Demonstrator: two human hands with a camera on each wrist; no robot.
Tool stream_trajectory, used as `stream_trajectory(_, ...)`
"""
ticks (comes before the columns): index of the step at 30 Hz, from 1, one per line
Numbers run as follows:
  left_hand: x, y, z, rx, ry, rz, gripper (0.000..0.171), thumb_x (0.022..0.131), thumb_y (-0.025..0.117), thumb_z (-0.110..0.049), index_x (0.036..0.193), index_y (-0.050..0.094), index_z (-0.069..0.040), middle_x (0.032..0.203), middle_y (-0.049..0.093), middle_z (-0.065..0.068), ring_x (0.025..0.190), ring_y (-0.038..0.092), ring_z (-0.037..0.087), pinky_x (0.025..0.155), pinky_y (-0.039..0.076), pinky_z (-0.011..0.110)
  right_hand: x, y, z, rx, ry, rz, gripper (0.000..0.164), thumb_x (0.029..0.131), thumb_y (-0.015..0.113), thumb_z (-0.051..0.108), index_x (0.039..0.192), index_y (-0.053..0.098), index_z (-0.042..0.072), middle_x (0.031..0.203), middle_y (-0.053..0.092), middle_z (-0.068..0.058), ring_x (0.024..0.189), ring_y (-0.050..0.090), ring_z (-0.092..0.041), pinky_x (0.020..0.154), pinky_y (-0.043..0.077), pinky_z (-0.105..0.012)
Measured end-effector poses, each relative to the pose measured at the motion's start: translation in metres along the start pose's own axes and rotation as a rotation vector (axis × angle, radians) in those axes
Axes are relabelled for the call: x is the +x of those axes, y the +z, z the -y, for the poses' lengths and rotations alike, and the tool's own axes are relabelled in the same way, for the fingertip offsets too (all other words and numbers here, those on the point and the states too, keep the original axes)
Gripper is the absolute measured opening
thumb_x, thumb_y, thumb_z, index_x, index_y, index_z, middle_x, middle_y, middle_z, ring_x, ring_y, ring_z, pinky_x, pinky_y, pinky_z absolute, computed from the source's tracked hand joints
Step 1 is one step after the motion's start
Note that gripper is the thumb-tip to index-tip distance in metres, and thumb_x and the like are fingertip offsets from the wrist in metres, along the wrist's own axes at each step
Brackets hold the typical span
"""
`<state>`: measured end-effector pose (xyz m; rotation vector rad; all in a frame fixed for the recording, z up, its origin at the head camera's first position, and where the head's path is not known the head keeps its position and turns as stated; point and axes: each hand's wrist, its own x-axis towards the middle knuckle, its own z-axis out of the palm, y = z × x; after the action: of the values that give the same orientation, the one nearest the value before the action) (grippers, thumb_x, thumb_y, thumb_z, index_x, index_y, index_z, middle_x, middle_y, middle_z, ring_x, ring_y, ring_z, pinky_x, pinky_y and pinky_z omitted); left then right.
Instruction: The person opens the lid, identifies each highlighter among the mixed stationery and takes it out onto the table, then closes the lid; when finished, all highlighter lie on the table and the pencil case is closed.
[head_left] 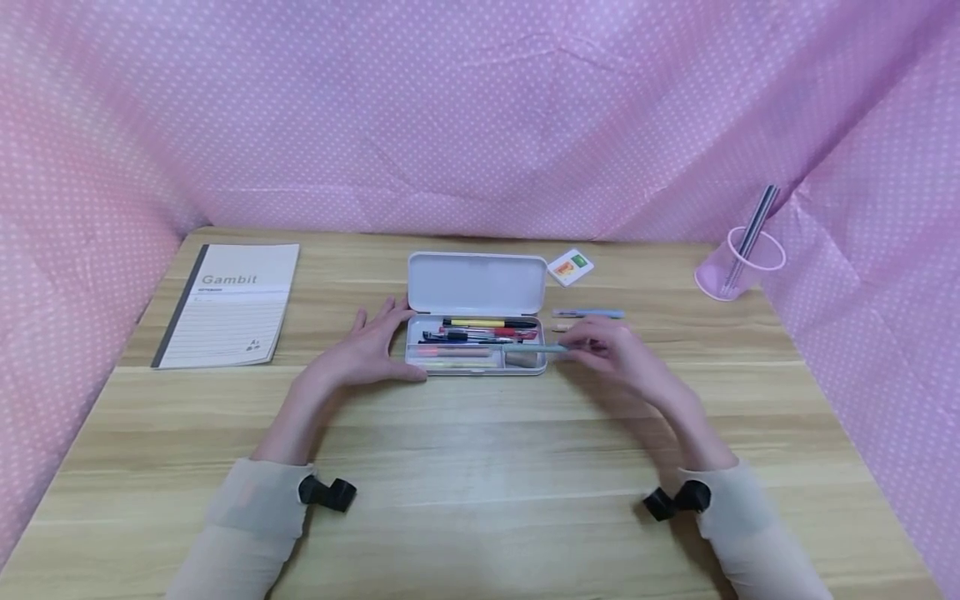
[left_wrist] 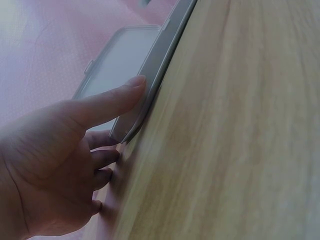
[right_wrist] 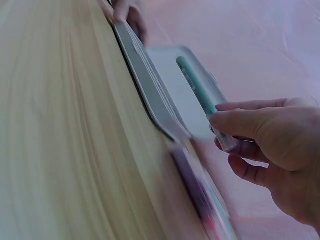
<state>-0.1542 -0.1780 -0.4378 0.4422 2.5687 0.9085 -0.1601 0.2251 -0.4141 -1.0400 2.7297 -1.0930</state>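
An open white pencil case (head_left: 477, 284) stands on the table, its lid tilted up at the back. Several pens lie inside, including a yellow and black pen (head_left: 487, 322) and a red-capped pen (head_left: 517, 333). My left hand (head_left: 367, 350) grips the case's left end, with the thumb (left_wrist: 117, 100) on its front wall and the fingers around the end. Between thumb and fingers, my right hand (head_left: 618, 354) pinches a green pen (right_wrist: 194, 82) near one end. The pen's other end reaches over the right front compartment, above a brownish-grey object (head_left: 521, 360).
A light blue pen (head_left: 600, 314) lies right of the case, and a small white card-like piece (head_left: 570, 267) lies behind it. At the far right stands a pink mesh cup (head_left: 733, 287) with striped sticks (head_left: 761, 212). On the left lies a notebook (head_left: 228, 321). Pink dotted cloth surrounds the table.
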Motion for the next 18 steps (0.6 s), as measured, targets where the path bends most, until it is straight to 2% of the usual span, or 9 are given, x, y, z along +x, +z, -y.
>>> stream_trajectory(2, 0.0, 0.0, 0.0, 0.001, -0.005, 0.002, 0.106, 0.08, 0.084, -0.053, 0.161, 0.029, -0.013, 0.173, 0.007, 0.022, 0.162, -0.005, 0.039, 0.128, -0.014, 0.065, -0.009, -0.008, -0.007, -0.009, 0.0, -0.02, 0.026, 0.085, 0.078, -0.003, 0.109, 0.078, 0.007, 0.103, 0.076, -0.004, 0.09, 0.066, -0.007, 0.077, 0.059, -0.017)
stream_trajectory(8, 0.0, 0.0, 0.0, 0.001, -0.012, 0.008, 0.107, 0.08, 0.083, -0.054, 0.161, 0.029, -0.011, 0.173, 0.007, 0.022, 0.162, -0.005, 0.038, 0.128, -0.014, 0.064, -0.033, -0.025, -0.027, -0.073, 0.005, -0.044, 0.027, 0.082, 0.08, -0.006, 0.103, 0.078, 0.01, 0.101, 0.078, -0.005, 0.088, 0.064, 0.001, 0.076, 0.055, -0.013)
stream_trajectory(18, 0.0, 0.0, -0.001, -0.002, -0.015, 0.002, 0.106, 0.079, 0.084, -0.052, 0.161, 0.03, -0.013, 0.174, 0.006, 0.02, 0.163, -0.005, 0.037, 0.128, -0.014, 0.063, -0.044, -0.04, -0.04, -0.133, 0.053, -0.031, 0.026, 0.081, 0.081, -0.005, 0.099, 0.079, 0.014, 0.099, 0.078, -0.002, 0.086, 0.066, -0.002, 0.074, 0.055, -0.015)
